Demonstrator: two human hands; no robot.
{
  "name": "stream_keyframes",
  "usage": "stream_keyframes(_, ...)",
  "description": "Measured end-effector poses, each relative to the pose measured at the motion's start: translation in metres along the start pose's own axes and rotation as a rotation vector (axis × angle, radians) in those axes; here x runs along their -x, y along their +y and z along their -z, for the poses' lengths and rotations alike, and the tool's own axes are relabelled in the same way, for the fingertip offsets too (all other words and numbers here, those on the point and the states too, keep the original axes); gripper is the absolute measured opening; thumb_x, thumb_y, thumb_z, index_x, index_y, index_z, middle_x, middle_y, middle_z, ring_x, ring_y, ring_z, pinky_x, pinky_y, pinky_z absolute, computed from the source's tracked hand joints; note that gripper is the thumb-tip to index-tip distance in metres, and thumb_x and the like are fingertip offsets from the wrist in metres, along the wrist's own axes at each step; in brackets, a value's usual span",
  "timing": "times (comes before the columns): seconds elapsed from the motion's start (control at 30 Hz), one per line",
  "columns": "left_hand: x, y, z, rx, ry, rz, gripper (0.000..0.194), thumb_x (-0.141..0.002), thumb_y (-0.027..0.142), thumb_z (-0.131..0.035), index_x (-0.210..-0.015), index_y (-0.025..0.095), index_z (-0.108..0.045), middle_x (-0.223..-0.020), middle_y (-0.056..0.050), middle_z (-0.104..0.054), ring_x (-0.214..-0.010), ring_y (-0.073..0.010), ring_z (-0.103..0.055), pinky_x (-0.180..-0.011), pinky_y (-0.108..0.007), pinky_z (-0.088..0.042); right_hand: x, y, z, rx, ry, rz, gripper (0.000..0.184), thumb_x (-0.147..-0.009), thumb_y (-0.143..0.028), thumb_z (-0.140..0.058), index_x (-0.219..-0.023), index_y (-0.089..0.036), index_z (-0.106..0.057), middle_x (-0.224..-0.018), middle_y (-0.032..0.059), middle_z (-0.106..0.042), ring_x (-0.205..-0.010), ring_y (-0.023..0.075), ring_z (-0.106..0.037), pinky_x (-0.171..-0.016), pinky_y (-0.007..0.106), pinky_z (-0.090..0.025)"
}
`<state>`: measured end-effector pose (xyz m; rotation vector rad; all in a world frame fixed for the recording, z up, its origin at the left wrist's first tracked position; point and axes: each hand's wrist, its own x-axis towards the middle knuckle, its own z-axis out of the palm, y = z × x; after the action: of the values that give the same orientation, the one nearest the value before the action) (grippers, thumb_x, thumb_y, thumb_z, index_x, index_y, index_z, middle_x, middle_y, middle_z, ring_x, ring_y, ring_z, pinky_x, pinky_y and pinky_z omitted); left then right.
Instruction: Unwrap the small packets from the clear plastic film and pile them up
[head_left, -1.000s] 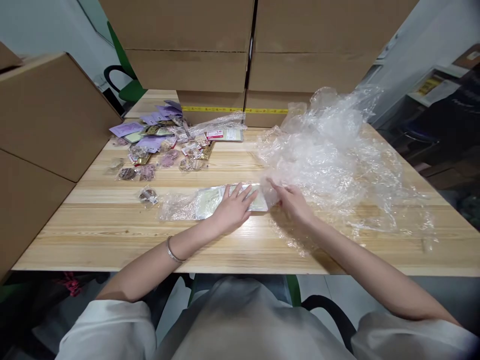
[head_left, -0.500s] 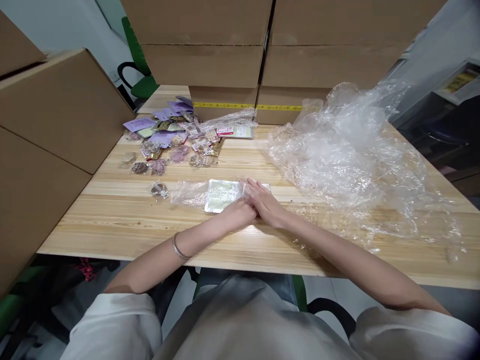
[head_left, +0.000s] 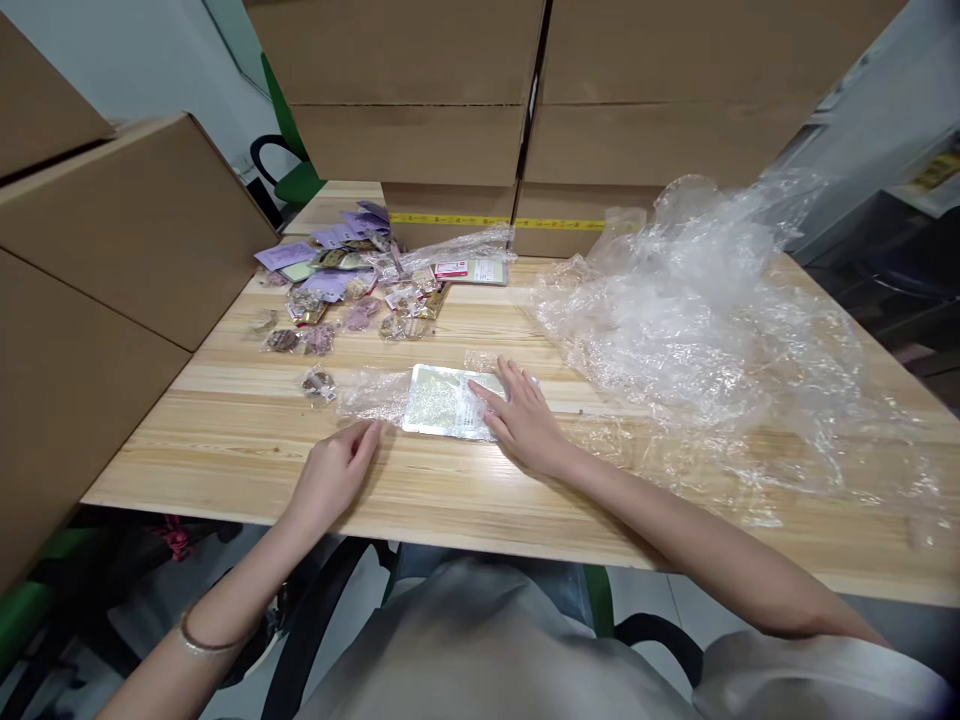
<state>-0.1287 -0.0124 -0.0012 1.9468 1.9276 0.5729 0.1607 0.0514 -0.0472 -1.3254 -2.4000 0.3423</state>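
A flat, pale green and silver pouch [head_left: 435,402] lies on the table in front of me, partly covered at its right end by my right hand [head_left: 525,420]. That hand rests flat with its fingers spread. Clear plastic wrap [head_left: 371,392] extends from the pouch's left side. My left hand [head_left: 334,475] is closed, thumb and fingers pinched at the wrap's near left edge; its fingertips are partly hidden. Just beyond it sits a small dark item in a clear packet [head_left: 319,384].
A big heap of crumpled clear plastic [head_left: 675,310] covers the table's right side. Purple packets [head_left: 285,255] and several small wrapped pieces are piled at the back left. Cardboard boxes stand behind [head_left: 442,145] and at the left [head_left: 112,230].
My hands were together over the pouch's right end. The left has moved left and toward me, to the wrap's edge; the right has stayed on the pouch, its fingers now spread.
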Motion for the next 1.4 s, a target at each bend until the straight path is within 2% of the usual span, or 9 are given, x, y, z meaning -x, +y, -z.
stream_keyframes(0.23, -0.028, 0.017, -0.016, 0.278, 0.138, 0.084, 0.042, -0.096, 0.051, -0.042, -0.084, 0.017, -0.064, -0.081, -0.006, -0.067, -0.084, -0.0234, -0.065, -0.08, -0.035, -0.052, -0.001, 0.003, -0.003, -0.015, -0.021, 0.077, 0.058, -0.103, -0.036, -0.026, -0.157, -0.015, -0.022, -0.16, 0.0105, -0.027, -0.15, 0.0234, -0.018, -0.122, 0.049, -0.018)
stream_keyframes(0.4, -0.044, 0.05, -0.039, 0.181, 0.074, -0.387, 0.047, -0.101, 0.031, -0.029, -0.143, 0.015, -0.046, -0.146, -0.012, -0.051, -0.141, -0.0214, -0.039, -0.118, -0.044, -0.031, -0.002, 0.004, -0.005, -0.009, -0.019, 0.084, 0.058, -0.103, -0.036, -0.026, -0.155, -0.012, -0.028, -0.159, 0.0115, -0.029, -0.148, 0.0237, -0.022, -0.122, 0.048, -0.02)
stream_keyframes(0.5, -0.049, 0.062, -0.057, -0.09, -0.036, -0.578, 0.049, -0.102, 0.025, -0.025, -0.147, 0.012, -0.04, -0.152, -0.013, -0.043, -0.144, -0.0202, -0.035, -0.121, -0.043, -0.027, -0.003, 0.004, -0.006, -0.036, -0.001, 0.088, 0.056, -0.102, -0.036, -0.029, -0.153, -0.013, -0.033, -0.158, 0.0118, -0.031, -0.148, 0.0239, -0.025, -0.122, 0.049, -0.021)
stream_keyframes(0.63, -0.053, 0.07, -0.072, -0.351, -0.077, -0.633, 0.052, -0.103, 0.032, -0.028, -0.147, 0.005, -0.039, -0.151, -0.019, -0.042, -0.144, -0.0244, -0.035, -0.121, -0.043, -0.026, -0.005, 0.004, -0.005, -0.161, 0.025, 0.07, 0.052, -0.099, -0.034, -0.037, -0.143, -0.01, -0.049, -0.152, 0.0151, -0.041, -0.145, 0.0267, -0.032, -0.121, 0.051, -0.023)
stream_keyframes(0.83, -0.058, 0.065, -0.067, -0.366, -0.158, -0.773, 0.079, -0.097, 0.059, -0.038, -0.155, 0.007, -0.021, -0.16, -0.017, -0.025, -0.15, -0.026, -0.018, -0.123, -0.044, -0.016, -0.006, 0.008, -0.002, -0.538, 0.23, -0.139, 0.04, -0.086, -0.037, -0.064, -0.121, -0.018, -0.066, -0.127, 0.0139, -0.065, -0.125, 0.027, -0.057, -0.11, 0.047, -0.041)
stream_keyframes(0.97, -0.062, 0.055, -0.059, -0.29, -0.239, -0.825, 0.076, -0.096, 0.058, -0.043, -0.156, 0.017, -0.022, -0.162, -0.012, -0.022, -0.151, -0.0263, -0.014, -0.122, -0.047, -0.015, 0.001, 0.01, 0.012, -0.486, 0.212, -0.002, 0.082, -0.085, -0.044, -0.062, -0.153, -0.014, -0.026, -0.158, 0.0201, -0.028, -0.146, 0.0287, -0.029, -0.115, 0.051, -0.031)
stream_keyframes(1.1, -0.068, 0.053, -0.053, -0.246, -0.319, -0.841, 0.082, -0.085, 0.056, -0.061, -0.153, 0.022, -0.031, -0.161, -0.014, -0.025, -0.149, -0.031, -0.021, -0.121, -0.051, -0.018, 0.012, 0.011, 0.033, -0.23, -0.093, 0.303, 0.095, -0.085, -0.043, -0.06, -0.158, -0.018, -0.005, -0.164, 0.0132, -0.006, -0.151, 0.0284, -0.004, -0.12, 0.056, -0.01)
stream_keyframes(1.2, -0.075, 0.057, -0.052, -0.284, -0.32, -0.824, 0.077, -0.08, 0.035, -0.067, -0.15, 0.018, -0.038, -0.157, -0.015, -0.033, -0.145, -0.0322, -0.032, -0.12, -0.049, -0.023, 0.013, 0.013, 0.032, -0.113, -0.194, 0.401, 0.092, -0.08, -0.03, -0.059, -0.157, -0.012, -0.013, -0.162, 0.0156, -0.014, -0.15, 0.0275, -0.012, -0.121, 0.053, -0.012)
stream_keyframes(1.4, -0.086, 0.075, -0.039, -0.336, -0.34, -0.835, 0.048, -0.09, 0.013, -0.05, -0.137, 0.014, -0.053, -0.144, -0.016, -0.052, -0.129, -0.0279, -0.055, -0.109, -0.041, -0.042, 0.011, 0.02, 0.034, -0.172, -0.065, 0.295, 0.059, -0.087, -0.015, -0.049, -0.145, -0.012, -0.046, -0.149, 0.0149, -0.044, -0.138, 0.0258, -0.043, -0.114, 0.049, -0.036)
